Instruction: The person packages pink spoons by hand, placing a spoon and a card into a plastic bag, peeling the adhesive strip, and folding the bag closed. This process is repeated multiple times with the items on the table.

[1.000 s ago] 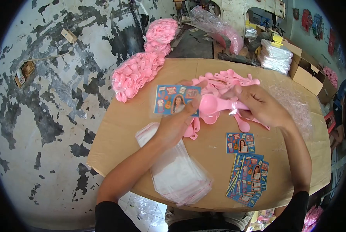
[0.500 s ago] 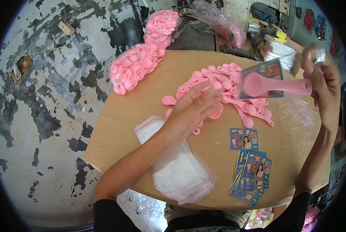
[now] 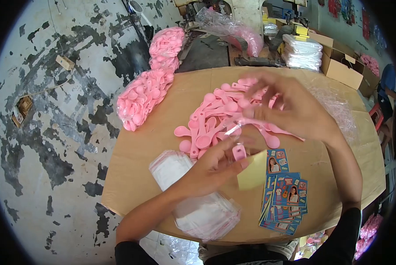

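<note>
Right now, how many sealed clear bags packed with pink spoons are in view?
2: one bag of spoons at the table's left edge, another bag just behind it. More may be hidden in the background clutter.

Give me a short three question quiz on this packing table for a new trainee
1. True or false: the left hand holds a pink spoon handle and a card showing its plain back.
2. What lies under the right hand?
3. The printed cards lie: A) right of the clear bags, B) left of them.

Key: 1 true; 2 the loose pink spoons; 3 A.
</note>
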The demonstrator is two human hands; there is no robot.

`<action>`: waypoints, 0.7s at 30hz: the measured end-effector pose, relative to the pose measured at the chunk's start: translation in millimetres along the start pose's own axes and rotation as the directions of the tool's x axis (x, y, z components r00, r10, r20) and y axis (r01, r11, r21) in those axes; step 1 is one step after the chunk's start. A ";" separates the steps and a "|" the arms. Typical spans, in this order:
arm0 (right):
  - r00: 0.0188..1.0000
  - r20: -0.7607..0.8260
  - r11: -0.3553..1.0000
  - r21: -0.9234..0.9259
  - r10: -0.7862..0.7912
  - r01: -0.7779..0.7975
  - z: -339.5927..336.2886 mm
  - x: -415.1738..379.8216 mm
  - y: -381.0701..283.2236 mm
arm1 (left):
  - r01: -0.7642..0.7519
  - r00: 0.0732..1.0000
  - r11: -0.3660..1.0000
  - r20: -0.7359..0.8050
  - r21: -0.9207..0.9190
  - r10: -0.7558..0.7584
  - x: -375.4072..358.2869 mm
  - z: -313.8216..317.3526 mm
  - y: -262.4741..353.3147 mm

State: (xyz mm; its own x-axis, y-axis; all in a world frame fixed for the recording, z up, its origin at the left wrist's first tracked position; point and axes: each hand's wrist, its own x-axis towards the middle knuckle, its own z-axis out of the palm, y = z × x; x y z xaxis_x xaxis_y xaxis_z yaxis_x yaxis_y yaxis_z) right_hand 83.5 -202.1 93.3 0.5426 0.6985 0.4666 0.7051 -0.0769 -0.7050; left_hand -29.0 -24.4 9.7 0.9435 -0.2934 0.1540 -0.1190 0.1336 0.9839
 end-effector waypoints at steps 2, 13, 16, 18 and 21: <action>0.963 0.251 0.984 0.123 0.094 -0.128 -3.2 -2.1 24.4 | 0.043 0.996 0.996 0.070 0.080 -0.048 -0.3 -3.5 -3.2; 0.898 0.185 0.779 -0.448 -0.399 0.439 19.3 -0.1 19.2 | 0.090 0.957 0.995 -0.274 -0.038 -0.097 2.6 -8.7 -1.3; 0.880 0.196 0.702 -0.540 -0.432 0.465 29.8 -5.0 26.3 | 0.117 0.966 0.992 -0.228 -0.043 -0.123 2.2 -7.4 2.2; 0.866 0.219 0.660 -0.571 -0.451 0.488 31.4 -4.9 28.1 | 0.126 0.963 0.990 -0.234 -0.062 -0.137 3.0 -7.7 4.2; 0.868 0.226 0.648 -0.588 -0.443 0.484 31.4 -5.3 28.0 | 0.107 0.964 0.992 -0.239 -0.069 -0.121 1.2 -3.5 6.9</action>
State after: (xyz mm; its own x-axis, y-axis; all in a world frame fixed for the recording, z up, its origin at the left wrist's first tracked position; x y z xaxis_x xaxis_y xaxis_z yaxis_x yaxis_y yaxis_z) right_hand 86.0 -185.7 54.4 0.0557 0.8007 0.5965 0.9879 -0.1306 0.0831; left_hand -27.5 -20.6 16.4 0.9973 -0.0730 0.0078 0.0045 0.1663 0.9861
